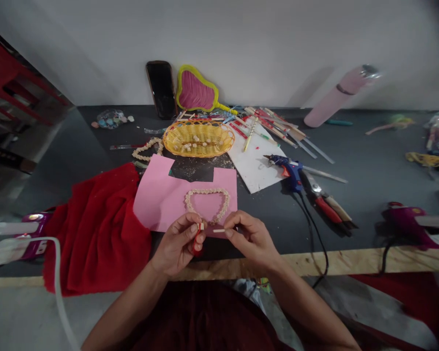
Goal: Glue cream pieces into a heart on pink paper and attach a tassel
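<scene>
My left hand [181, 243] is closed on a small pale piece [201, 226] and a red object [196, 243] whose shape is mostly hidden by the fingers. Thumb and fingers of my right hand [249, 240] pinch a short pale stick [218, 230] that points toward my left hand. Just beyond both hands, a loop of small cream pieces [225, 196] lies on a pink sheet [155, 195]. Behind the sheet stands a yellow woven basket [197, 150] with a few small pale pieces inside.
Red cloth [102, 229] lies at left. To the right are a white sheet [254, 168], a blue glue gun [294, 176], pliers [324, 202] and a black cable [320, 239]. A phone [161, 90] and pink bottle [336, 100] stand at the back.
</scene>
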Available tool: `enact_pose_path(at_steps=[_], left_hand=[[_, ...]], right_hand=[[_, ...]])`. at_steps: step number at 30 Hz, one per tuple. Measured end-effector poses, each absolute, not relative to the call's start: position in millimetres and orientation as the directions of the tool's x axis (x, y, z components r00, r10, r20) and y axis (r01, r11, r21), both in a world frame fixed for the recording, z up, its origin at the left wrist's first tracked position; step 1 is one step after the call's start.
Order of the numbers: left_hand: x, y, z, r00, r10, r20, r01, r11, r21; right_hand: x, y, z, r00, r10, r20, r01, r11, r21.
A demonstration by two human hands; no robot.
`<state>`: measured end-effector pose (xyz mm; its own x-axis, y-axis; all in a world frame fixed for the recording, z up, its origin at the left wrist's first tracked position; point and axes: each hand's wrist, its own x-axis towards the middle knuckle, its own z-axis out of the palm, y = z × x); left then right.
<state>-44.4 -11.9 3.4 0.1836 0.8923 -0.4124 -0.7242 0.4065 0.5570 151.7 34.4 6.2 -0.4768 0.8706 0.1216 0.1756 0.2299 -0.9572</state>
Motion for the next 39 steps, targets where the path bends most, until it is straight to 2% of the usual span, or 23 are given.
enact_pose_path(at_steps=[5, 8, 11, 16, 20, 23, 26, 29, 34, 36, 39], left_hand=[[-44.4, -18.9, 6.2, 0.216, 0.881, -0.42, -0.712, 0.437, 0.55], [-43.1, -22.0, 7.4, 0.225, 0.882, -0.415, -0.706, 0.441, 0.555], [-39.3, -23.6, 8.6, 0.234, 0.88, -0.414, -0.697, 0.449, 0.559], [-31.8, -26.0, 9.8, 0.216, 0.869, -0.445, -0.657, 0.467, 0.592], [-26.8, -28.1, 10.3, 0.186, 0.87, -0.456, -0.607, 0.467, 0.643], [-21.5, -28.3, 12.6, 0.12, 0.897, -0.425, -0.588, 0.409, 0.698], [-16.5, -28.3, 14.9, 0.079, 0.922, -0.379, -0.542, 0.359, 0.76], [-13.6, -29.7, 16.1, 0.053, 0.927, -0.37, -0.479, 0.349, 0.805], [-13.2, -33.4, 18.6, 0.032, 0.921, -0.388, -0.354, 0.374, 0.857], [-13.9, -34.0, 19.1, 0.022, 0.926, -0.377, -0.326, 0.363, 0.873], [-15.2, -33.9, 18.8, 0.003, 0.935, -0.353, -0.287, 0.339, 0.896]], right_hand=[[180.3, 35.9, -2.7, -0.374, 0.912, 0.168, 0.403, 0.323, -0.856], [199.0, 47.2, -8.7, -0.272, 0.934, 0.232, 0.602, 0.353, -0.716], [212.3, 59.2, -13.4, -0.247, 0.928, 0.278, 0.745, 0.365, -0.558], [222.0, 65.2, -23.2, -0.297, 0.922, 0.246, 0.846, 0.374, -0.381], [227.8, 62.2, -29.0, -0.33, 0.926, 0.184, 0.881, 0.372, -0.292], [229.0, 57.4, -21.7, -0.34, 0.907, 0.247, 0.881, 0.399, -0.253], [220.7, 47.9, -1.6, -0.337, 0.866, 0.368, 0.839, 0.454, -0.3], [203.4, 33.6, 20.7, -0.33, 0.851, 0.409, 0.721, 0.507, -0.472], [175.6, 10.7, 33.2, -0.482, 0.824, 0.298, 0.335, 0.488, -0.806], [169.3, 5.9, 29.9, -0.53, 0.808, 0.257, 0.225, 0.426, -0.876], [163.4, 2.1, 24.0, -0.526, 0.818, 0.231, 0.17, 0.368, -0.914]])
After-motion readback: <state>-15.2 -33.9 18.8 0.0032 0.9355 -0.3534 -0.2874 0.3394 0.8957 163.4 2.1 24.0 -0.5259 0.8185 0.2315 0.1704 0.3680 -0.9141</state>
